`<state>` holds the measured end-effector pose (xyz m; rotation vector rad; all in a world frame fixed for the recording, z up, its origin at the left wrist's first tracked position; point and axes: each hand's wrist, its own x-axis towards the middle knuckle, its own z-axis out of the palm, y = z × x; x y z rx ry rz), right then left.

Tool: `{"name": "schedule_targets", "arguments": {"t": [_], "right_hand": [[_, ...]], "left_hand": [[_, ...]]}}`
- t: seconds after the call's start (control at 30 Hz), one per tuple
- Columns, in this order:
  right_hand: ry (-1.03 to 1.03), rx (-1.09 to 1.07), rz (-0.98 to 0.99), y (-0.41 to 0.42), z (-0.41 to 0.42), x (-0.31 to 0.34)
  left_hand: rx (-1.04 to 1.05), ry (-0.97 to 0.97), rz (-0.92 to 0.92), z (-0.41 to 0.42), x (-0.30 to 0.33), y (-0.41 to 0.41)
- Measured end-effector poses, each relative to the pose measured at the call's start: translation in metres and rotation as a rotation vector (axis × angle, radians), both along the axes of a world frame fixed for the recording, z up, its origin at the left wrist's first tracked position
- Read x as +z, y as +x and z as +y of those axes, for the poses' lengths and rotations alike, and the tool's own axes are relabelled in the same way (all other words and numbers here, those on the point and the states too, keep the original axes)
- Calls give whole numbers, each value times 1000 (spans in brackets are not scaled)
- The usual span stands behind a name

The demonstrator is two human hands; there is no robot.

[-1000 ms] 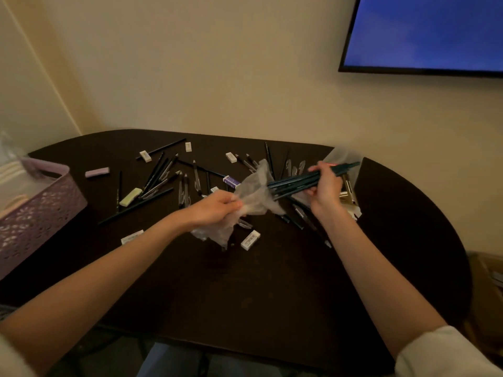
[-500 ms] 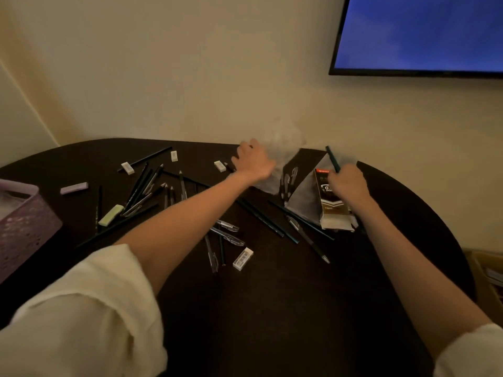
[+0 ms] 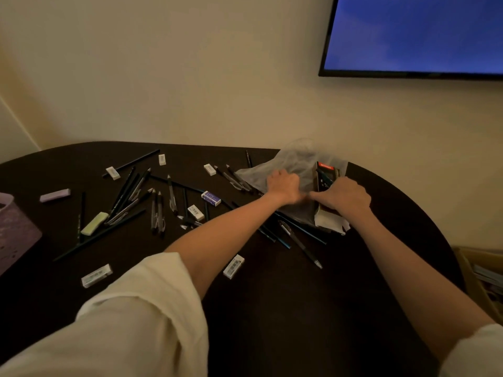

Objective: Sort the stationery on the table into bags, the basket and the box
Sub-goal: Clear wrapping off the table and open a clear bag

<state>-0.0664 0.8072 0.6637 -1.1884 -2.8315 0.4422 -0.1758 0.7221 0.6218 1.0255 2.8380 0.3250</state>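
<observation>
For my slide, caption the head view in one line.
Both hands, left hand and right hand, grip a clear plastic bag beside a pencil box on a dark table strewn with pens and erasers.

One head-worn wide-angle view, forward and down over the dark table (image 3: 272, 308), wall close behind.

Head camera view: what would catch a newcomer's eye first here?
Both hands meet at the table's far right: the left hand grips a clear plastic bag, the right hand holds a pencil box beside it. Pens, pencils and erasers litter the dark table, under a glowing blue screen.
</observation>
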Motion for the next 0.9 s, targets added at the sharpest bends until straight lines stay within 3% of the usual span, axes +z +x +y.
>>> {"name": "schedule_targets", "arguments": {"t": [0.2, 0.4, 0.57, 0.67, 0.77, 0.9], "right_hand": [[23, -30, 40, 8, 11, 8], [4, -78, 33, 19, 20, 5], [-62, -91, 4, 20, 17, 2], [-102, -49, -36, 18, 9, 1], [-147, -16, -19, 16, -2, 0], [-249, 26, 293, 6, -31, 11]], "left_hand": [[123, -33, -117, 13, 4, 8], [56, 247, 126, 3, 16, 20], [1, 634, -195, -43, 50, 29], [12, 760, -304, -87, 61, 34], [29, 705, -444, -138, 66, 32], [114, 478, -469, -205, 69, 26]]}}
